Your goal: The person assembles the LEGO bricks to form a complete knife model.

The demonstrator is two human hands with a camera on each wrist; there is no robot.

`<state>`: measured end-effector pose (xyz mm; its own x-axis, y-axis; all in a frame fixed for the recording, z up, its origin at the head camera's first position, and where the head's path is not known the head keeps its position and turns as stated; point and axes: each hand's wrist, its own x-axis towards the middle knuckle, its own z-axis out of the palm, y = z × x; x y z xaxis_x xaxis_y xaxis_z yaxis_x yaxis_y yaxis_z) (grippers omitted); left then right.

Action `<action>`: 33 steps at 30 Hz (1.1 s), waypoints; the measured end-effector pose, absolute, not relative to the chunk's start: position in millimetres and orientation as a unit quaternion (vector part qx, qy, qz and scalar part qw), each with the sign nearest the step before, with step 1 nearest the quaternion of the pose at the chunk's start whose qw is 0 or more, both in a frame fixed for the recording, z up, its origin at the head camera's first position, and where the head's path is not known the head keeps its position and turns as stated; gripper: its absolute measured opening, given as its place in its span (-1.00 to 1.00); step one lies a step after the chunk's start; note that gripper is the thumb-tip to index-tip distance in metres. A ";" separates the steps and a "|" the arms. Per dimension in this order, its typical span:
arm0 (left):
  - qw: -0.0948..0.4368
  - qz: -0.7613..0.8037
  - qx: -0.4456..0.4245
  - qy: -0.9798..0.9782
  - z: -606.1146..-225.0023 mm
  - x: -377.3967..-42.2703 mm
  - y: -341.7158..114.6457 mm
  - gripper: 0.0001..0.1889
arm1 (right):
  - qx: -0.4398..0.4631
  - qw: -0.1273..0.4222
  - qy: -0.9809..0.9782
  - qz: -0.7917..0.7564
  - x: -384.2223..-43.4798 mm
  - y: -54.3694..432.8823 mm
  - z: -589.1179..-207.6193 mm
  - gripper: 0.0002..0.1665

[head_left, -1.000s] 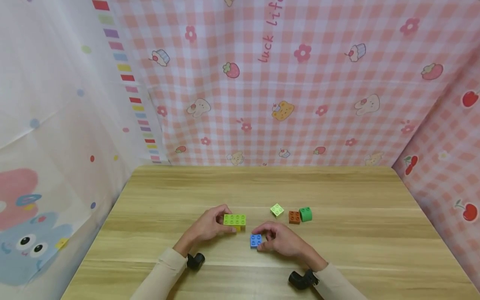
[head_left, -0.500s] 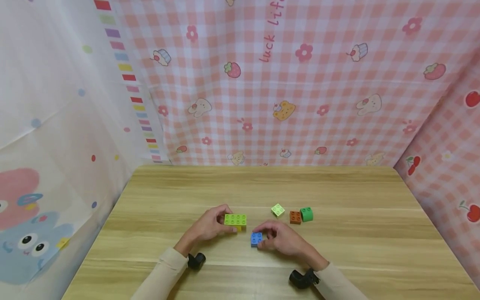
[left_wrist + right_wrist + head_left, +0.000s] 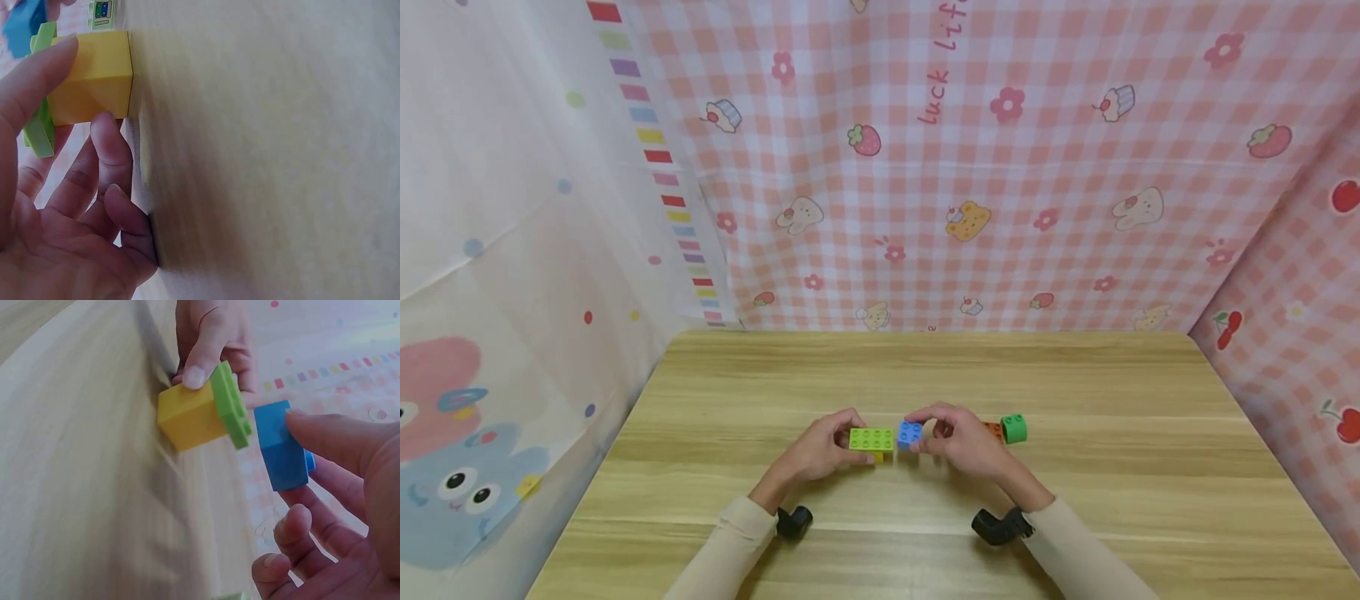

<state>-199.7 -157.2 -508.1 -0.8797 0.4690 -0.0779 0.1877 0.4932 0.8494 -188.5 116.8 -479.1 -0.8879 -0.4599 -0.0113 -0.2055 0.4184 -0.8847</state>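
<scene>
Lime-green, eight-stud plastic plate [image 3: 871, 439] sits on a yellow plastic block [image 3: 187, 417] on the table [image 3: 820, 367], gripped by the left hand [image 3: 822, 450]. Just right, the right hand [image 3: 964, 438] pinches a blue, four-stud plastic brick [image 3: 910, 434], studs up, held off the table. Apparent step: positioning the brick; the next move likely calls for aligning it over the plate's studs.

Toward twelve o'clock, the pink checked cloth [image 3: 1060, 167] reads "luck life" [image 3: 936, 77], its end cropped; at six o'clock beneath, an "e" [image 3: 931, 328].
</scene>
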 end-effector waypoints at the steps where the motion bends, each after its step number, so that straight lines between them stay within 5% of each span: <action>1: 0.151 0.465 0.193 0.851 -507.9 -199.7 -157.4 -0.72 | -0.200 0.125 0.831 -0.504 -189.9 114.3 -477.3 -0.62; 33: 0.147 0.471 0.209 0.844 -505.2 -198.6 -158.2 -0.71 | -0.250 0.113 0.823 -0.497 -199.6 64.6 -479.0 -0.63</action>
<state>-198.6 -158.2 -505.2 -0.8693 0.4914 -0.0526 0.2138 0.4698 0.8565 -199.6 64.6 -479.0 -0.8498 -0.5233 0.0626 -0.2991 0.3810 -0.8748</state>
